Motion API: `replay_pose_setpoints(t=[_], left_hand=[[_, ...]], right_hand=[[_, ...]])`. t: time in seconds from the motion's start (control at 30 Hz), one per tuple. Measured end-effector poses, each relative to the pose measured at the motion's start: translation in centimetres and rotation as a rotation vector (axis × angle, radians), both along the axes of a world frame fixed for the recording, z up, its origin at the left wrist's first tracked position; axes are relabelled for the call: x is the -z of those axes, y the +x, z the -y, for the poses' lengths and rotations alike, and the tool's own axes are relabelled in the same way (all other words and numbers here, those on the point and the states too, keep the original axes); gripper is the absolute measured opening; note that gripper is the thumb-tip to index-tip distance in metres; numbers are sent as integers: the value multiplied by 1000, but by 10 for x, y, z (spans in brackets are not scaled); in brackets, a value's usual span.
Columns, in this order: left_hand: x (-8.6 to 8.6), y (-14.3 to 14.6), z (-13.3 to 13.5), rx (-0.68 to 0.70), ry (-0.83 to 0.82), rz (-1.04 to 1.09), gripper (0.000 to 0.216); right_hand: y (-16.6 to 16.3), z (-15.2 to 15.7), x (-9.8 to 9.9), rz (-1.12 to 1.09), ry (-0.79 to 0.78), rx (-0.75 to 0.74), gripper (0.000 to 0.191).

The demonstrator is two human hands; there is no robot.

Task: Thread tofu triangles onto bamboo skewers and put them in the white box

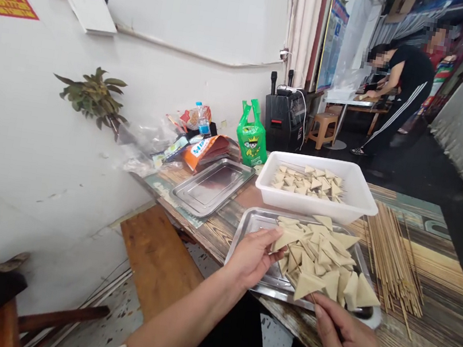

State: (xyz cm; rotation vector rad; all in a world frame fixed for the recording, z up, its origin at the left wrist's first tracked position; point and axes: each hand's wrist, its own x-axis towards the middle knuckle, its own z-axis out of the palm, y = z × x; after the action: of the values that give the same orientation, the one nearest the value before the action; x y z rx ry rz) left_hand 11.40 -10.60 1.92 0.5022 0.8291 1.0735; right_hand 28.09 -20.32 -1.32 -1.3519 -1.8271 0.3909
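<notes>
My left hand (pixel 252 258) is closed on a pale beige tofu triangle (pixel 287 238), pinched between thumb and fingers over the steel tray (pixel 240 237). My right hand (pixel 348 339) grips the end of a thin wooden skewer (pixel 314 298) at the tray's near edge. A tofu triangle (pixel 307 284) sits on that skewer close to my right fingers; the skewer's far part is hard to make out against the heap. Several loose tofu triangles (pixel 335 253) are piled in the tray under and beyond both hands.
Behind the tray stands a white plastic bin (pixel 318 204) holding skewered triangles. Bare bamboo skewers (pixel 395 259) lie at right. An empty steel tray (pixel 214 188), green bag (pixel 252 136) and orange packet (pixel 200 151) are at left. A person (pixel 406 78) bends over a farther table.
</notes>
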Motion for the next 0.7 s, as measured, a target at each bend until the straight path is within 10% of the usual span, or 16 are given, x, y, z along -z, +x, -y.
replay_pose_setpoints(t=[0.53,0.7], left_hand=[[5,23,24,149,-35,-17,30],[2,1,0,-23,327,-523,36]], right_hand=[[8,0,12,-72,-135,43,25],[17,-6,-2,-64,-187,167,28]])
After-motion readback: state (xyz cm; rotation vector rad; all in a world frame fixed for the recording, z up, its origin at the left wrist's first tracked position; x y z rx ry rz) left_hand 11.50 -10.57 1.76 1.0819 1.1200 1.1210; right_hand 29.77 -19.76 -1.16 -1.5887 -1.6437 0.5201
